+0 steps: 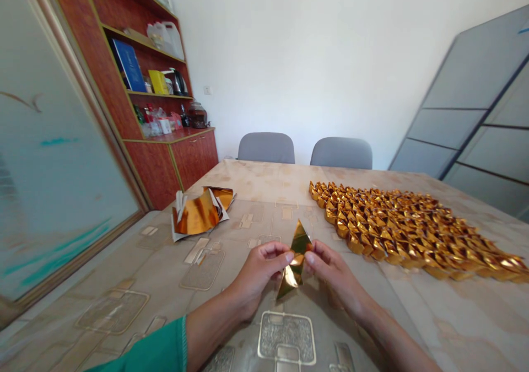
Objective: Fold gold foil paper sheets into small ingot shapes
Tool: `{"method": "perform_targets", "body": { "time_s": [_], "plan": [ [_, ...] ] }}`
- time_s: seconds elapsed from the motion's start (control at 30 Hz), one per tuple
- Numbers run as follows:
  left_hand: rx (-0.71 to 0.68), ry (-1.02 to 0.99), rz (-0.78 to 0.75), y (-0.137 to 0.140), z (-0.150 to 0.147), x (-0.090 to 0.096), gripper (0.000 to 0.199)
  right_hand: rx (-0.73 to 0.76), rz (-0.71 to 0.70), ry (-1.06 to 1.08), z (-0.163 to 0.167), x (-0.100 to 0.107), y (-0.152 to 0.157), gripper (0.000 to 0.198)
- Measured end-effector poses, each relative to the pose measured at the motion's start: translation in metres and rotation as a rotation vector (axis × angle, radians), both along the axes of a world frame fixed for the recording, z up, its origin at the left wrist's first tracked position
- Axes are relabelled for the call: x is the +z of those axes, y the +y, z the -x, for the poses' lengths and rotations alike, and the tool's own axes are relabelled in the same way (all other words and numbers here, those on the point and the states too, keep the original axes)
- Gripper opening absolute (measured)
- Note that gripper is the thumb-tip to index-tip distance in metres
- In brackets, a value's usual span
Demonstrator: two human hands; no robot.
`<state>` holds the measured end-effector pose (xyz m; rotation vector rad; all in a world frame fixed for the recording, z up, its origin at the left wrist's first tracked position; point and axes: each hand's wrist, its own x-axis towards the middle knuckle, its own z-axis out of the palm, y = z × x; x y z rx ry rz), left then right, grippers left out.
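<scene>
Between both hands, above the table, is a piece of gold foil paper (295, 267), folded into a long shape with a pointed tip at each end. My left hand (264, 267) pinches its left edge near the middle, thumb on top. Opposite it, my right hand (328, 262) grips the right edge between thumb and fingers. To the left lies a loose stack of gold foil sheets (198, 215), curled, with pale undersides. Many folded gold paper pieces (384, 223) stand in close rows on the right side of the table.
A patterned cover lies over the table (243, 234). Two grey chairs (266, 147) stand at its far side. A reddish wooden cabinet (152, 165) with bottles, boxes and a kettle is at the back left. A frosted glass door (61, 140) stands on the left.
</scene>
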<state>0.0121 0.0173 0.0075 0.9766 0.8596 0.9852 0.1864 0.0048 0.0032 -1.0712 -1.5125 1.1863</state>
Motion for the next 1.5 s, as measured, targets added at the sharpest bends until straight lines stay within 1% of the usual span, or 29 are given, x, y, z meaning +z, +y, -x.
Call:
{"method": "perform_targets", "body": {
  "time_s": [0.1,0.2,0.33,0.47,0.5,0.57,0.63,0.7,0.8,0.87,0.93,1.03,1.1,1.17,1.23,1.3,1.43,1.5],
  "plan": [
    [0.051,-0.115,0.098,0.0,-0.001,-0.001,0.037,0.06,0.026,0.026,0.007,-0.006,-0.004,0.033],
    [0.082,-0.152,0.113,0.0,-0.002,-0.002,0.036,0.035,-0.012,0.013,0.01,-0.01,-0.006,0.033],
    [0.12,-0.053,0.019,-0.001,-0.002,-0.003,0.032,-0.018,-0.04,-0.057,0.006,-0.008,-0.005,0.036],
    [0.175,-0.008,-0.111,-0.001,-0.004,-0.002,0.028,0.028,-0.002,-0.026,0.005,-0.003,-0.005,0.035],
    [0.185,-0.007,-0.128,-0.002,-0.005,-0.002,0.028,0.03,-0.005,-0.017,0.005,-0.002,-0.005,0.035],
    [0.194,-0.004,-0.134,-0.002,-0.006,-0.002,0.027,-0.023,-0.032,-0.02,0.005,-0.003,-0.005,0.035],
    [0.195,-0.005,-0.113,-0.002,-0.007,-0.003,0.028,-0.087,-0.07,-0.053,0.004,-0.006,-0.004,0.036],
    [0.181,-0.02,-0.071,-0.002,-0.008,-0.004,0.031,-0.116,-0.097,-0.083,0.002,-0.01,-0.002,0.034],
    [0.12,-0.052,0.011,0.0,-0.007,-0.004,0.035,-0.104,-0.086,-0.074,-0.001,-0.014,0.001,0.03],
    [0.095,-0.058,0.026,0.001,-0.005,-0.003,0.037,-0.086,-0.066,-0.045,-0.004,-0.014,0.002,0.029],
    [0.114,-0.053,0.007,0.002,-0.004,-0.001,0.037,-0.062,-0.048,-0.02,-0.006,-0.011,0.002,0.032],
    [0.184,-0.054,-0.013,0.002,-0.003,-0.001,0.038,-0.015,-0.029,-0.038,-0.006,-0.006,0.001,0.039],
    [0.211,-0.069,-0.021,0.001,-0.005,-0.002,0.038,0.0,-0.014,-0.056,-0.004,-0.006,0.0,0.038],
    [0.193,-0.092,-0.015,-0.001,-0.006,-0.004,0.038,-0.029,-0.021,-0.062,-0.001,-0.008,-0.001,0.036],
    [0.147,-0.119,0.01,-0.002,-0.008,-0.004,0.038,-0.071,-0.056,-0.083,0.001,-0.01,-0.001,0.037],
    [0.116,-0.129,0.029,-0.002,-0.008,-0.003,0.039,-0.072,-0.09,-0.11,0.002,-0.011,-0.002,0.037],
    [0.147,-0.125,0.049,0.002,-0.005,-0.002,0.039,-0.016,-0.082,-0.1,-0.005,-0.006,-0.001,0.039],
    [0.179,-0.147,0.099,0.006,-0.002,-0.001,0.039,-0.022,-0.079,-0.087,-0.011,-0.004,0.001,0.037]
  ]
}}
